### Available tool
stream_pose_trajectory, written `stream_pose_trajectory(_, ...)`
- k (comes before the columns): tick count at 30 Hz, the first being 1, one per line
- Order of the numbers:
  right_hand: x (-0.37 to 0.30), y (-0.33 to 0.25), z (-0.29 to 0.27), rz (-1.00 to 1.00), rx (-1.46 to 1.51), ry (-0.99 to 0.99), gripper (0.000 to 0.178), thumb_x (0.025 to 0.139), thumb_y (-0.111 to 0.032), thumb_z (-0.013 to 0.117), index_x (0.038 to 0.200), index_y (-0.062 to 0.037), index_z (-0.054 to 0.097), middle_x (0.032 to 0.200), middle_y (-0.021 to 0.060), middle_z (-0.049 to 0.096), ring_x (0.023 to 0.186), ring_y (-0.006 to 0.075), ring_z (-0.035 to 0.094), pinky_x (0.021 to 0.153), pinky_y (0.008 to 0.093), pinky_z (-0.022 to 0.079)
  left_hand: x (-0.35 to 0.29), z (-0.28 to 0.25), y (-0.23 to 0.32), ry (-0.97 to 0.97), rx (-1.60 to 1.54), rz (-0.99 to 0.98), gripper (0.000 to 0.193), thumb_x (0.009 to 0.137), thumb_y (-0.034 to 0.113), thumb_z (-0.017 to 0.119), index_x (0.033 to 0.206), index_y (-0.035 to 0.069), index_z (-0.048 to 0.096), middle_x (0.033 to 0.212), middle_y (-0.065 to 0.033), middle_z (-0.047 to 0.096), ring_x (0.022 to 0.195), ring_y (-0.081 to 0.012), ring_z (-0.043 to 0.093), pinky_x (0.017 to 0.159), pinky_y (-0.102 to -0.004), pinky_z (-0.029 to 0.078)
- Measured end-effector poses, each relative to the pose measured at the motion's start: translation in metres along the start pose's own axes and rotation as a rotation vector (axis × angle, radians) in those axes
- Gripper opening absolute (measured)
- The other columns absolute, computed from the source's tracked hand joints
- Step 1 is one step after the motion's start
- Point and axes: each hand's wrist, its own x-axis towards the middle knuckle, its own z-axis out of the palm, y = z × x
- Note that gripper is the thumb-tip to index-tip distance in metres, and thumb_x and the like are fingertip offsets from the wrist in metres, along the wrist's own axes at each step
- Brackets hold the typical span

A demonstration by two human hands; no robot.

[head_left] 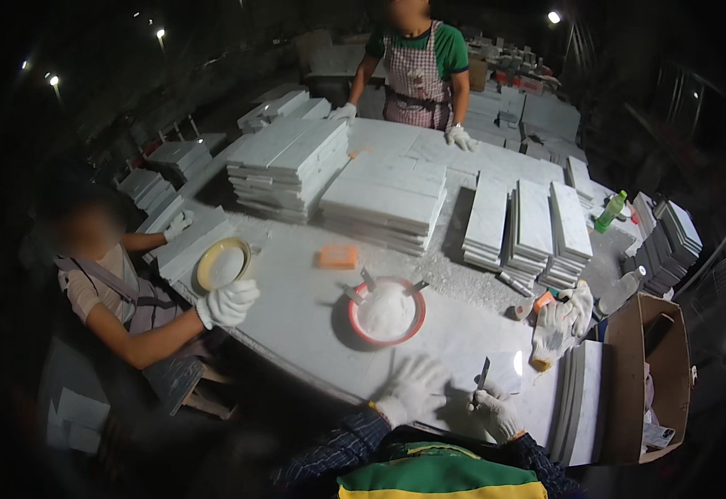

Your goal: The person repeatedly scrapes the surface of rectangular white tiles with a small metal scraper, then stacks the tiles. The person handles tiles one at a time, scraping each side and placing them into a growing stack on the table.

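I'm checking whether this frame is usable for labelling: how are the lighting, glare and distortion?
Head view: the rim is dark, and the table edges bend from fisheye distortion; a bright glare spot sits on the tile by the right hand; the left hand looks slightly motion-blurred; the red-rimmed bowl casts a soft shadow leftward.

Dim workshop; small ceiling lamps (553, 17) glow far left and right; black fisheye edges; glare near right; left hand (413, 387) blurred.
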Motion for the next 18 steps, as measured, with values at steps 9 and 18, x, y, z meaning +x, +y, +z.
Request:
stream_pose_trajectory(9, -0.005, -0.011, 0.005, -0.130, -0.846, 0.006, 0.058, 0.095, -0.008, 0.075, 0.150, -0.0020, 0.059, 0.093, 0.0055, 0.075, 0.081, 0.0098, 0.066, 0.075, 0.0255, 0.054, -0.034, -0.028, -0.038, 0.164, -0.110, -0.060, 0.054, 0.080, 0.035, 0.086, 0.124, 0.008, 0.073, 0.129, -0.0151, 0.068, 0.128, -0.0387, 0.062, 0.115, -0.0525, 0.046)
stream_pose_trajectory(18, 0.003, 0.006, 0.017, -0.093, -1.056, 0.045, 0.063, 0.092, -0.006, 0.077, 0.153, -0.0049, 0.058, 0.091, 0.0030, 0.074, 0.084, 0.0075, 0.062, 0.080, 0.0265, 0.053, -0.026, -0.038, -0.035, 0.133, -0.136, -0.231, 0.057, 0.077, 0.038, 0.083, 0.125, 0.010, 0.071, 0.142, -0.0077, 0.063, 0.140, -0.0346, 0.053, 0.120, -0.0473, 0.043)
